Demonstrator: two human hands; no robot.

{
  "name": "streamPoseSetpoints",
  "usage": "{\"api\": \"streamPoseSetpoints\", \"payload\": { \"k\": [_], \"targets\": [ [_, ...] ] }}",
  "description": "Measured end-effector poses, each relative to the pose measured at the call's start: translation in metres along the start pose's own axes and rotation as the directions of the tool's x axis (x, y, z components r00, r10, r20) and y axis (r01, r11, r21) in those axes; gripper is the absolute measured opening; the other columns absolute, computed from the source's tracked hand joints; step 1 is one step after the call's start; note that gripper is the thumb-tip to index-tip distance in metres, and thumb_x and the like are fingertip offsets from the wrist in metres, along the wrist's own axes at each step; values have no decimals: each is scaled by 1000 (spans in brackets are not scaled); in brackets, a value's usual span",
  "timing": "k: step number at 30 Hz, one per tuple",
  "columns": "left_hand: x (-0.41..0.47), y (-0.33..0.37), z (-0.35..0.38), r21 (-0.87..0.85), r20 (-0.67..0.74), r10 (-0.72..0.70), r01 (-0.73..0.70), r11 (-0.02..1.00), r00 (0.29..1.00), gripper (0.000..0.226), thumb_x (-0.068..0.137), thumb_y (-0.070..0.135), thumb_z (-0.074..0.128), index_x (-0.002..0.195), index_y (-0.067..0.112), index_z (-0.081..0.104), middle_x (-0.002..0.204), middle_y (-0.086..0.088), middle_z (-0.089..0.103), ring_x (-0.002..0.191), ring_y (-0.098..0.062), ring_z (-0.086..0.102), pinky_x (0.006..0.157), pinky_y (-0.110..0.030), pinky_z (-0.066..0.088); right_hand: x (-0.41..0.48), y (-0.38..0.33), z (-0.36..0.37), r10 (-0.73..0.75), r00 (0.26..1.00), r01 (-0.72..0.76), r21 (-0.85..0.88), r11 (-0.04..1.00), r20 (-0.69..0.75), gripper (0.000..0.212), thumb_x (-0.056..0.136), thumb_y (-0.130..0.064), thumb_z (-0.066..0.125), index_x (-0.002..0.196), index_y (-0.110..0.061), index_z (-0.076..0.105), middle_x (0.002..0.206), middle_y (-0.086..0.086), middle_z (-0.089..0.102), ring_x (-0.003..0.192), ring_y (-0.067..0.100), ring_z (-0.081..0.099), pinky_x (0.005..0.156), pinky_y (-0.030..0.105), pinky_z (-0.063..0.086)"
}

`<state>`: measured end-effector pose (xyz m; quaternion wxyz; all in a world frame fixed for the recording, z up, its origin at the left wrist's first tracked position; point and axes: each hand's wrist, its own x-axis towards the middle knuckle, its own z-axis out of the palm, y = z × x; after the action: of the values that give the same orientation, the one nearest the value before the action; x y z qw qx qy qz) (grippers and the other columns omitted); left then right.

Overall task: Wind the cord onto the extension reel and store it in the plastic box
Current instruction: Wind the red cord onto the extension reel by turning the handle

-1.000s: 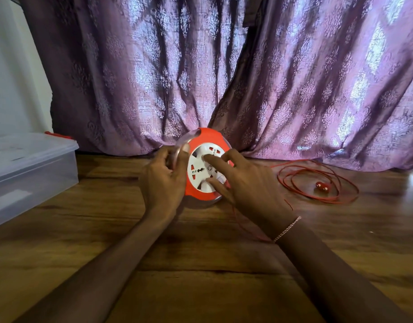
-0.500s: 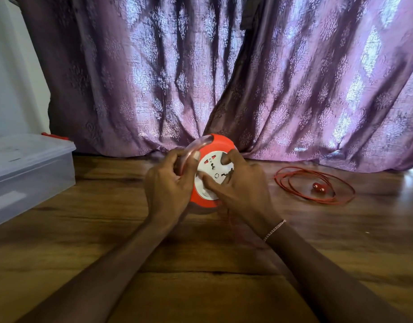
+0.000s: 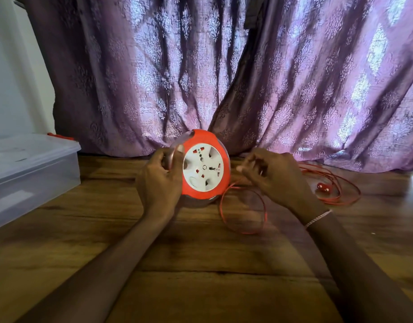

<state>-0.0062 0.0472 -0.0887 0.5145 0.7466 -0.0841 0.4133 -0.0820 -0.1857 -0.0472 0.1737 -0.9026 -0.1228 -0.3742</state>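
extension reel (image 3: 205, 165) stood on edge on the wooden floor, socket face toward us, our left hand (image 3: 160, 180) gripping its rim. our right hand (image 3: 275, 178), on that face a moment earlier, had come off to the reel's right, fingers curled and blurred; we could not tell if it pinched the cord (image 3: 245, 232). a slack loop now lay beside the reel, the plug (image 3: 324, 187) farther right. winding had barely begun, we judged; the plastic box (image 3: 33, 173) sat well left.
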Motion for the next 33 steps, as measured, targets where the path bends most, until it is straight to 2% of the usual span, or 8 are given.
{"api": "streamPoseSetpoints", "payload": {
  "k": [4,7,14,18,21,24,28,33],
  "targets": [
    [2,-3,1,-6,-24,-29,29,1000,999,57,89,71,43,78,20,64,69,-2,65,75,-34,65,67,-40,47,-6,6,-3,34,931,13,-124,992,364,60,60,-89,66,77,-32,69,65,-17,67,62,-1,62,64,31,54],
    [3,-5,1,-14,-30,-52,51,999,998,57,87,72,42,73,19,58,65,-1,59,73,-36,62,65,-39,43,-9,-7,5,13,856,142,-257,956,517,70,48,-97,62,85,-38,69,76,-21,69,73,-3,62,64,25,48],
    [9,-13,0,3,-74,-117,117,993,990,69,89,75,38,79,13,64,73,-8,67,77,-36,64,69,-42,50,-11,-26,13,-49,761,233,-202,951,646,16,79,-42,74,95,-39,78,91,-18,75,86,6,66,73,25,50],
    [12,-13,-1,1,-92,-130,131,991,987,66,91,75,39,82,15,66,80,-11,71,81,-37,66,72,-44,53,-10,-17,14,-16,738,20,2,1000,675,19,76,-12,67,86,-23,79,79,-10,77,67,4,64,67,24,51],
    [14,-13,-5,-15,-105,-171,170,985,980,61,93,72,42,80,16,63,79,-9,69,81,-36,66,72,-45,54,-8,-8,6,63,827,-234,241,942,559,12,79,4,70,83,-7,70,68,-1,72,59,14,63,64,32,54],
    [17,-13,-7,-25,-126,-208,207,978,970,55,98,65,48,81,15,65,78,-5,66,80,-34,65,71,-41,50,-5,-8,-8,319,845,-531,603,595,429,12,90,13,62,86,1,59,68,19,71,51,21,67,54,31,59],
    [22,-14,-12,-32,-179,-229,226,973,957,52,99,64,48,83,17,66,83,-7,69,83,-33,67,71,-39,50,-2,-3,-12,568,680,-626,770,122,463,14,98,8,49,91,-3,52,67,21,72,50,21,70,49,25,60],
    [30,-13,-20,-17,-240,-227,229,973,944,59,96,72,44,85,17,64,88,-9,73,85,-37,69,79,-49,58,-10,2,-5,628,619,-767,534,354,472,38,93,10,62,115,-11,40,79,25,72,44,22,67,45,30,58]
  ]
}}
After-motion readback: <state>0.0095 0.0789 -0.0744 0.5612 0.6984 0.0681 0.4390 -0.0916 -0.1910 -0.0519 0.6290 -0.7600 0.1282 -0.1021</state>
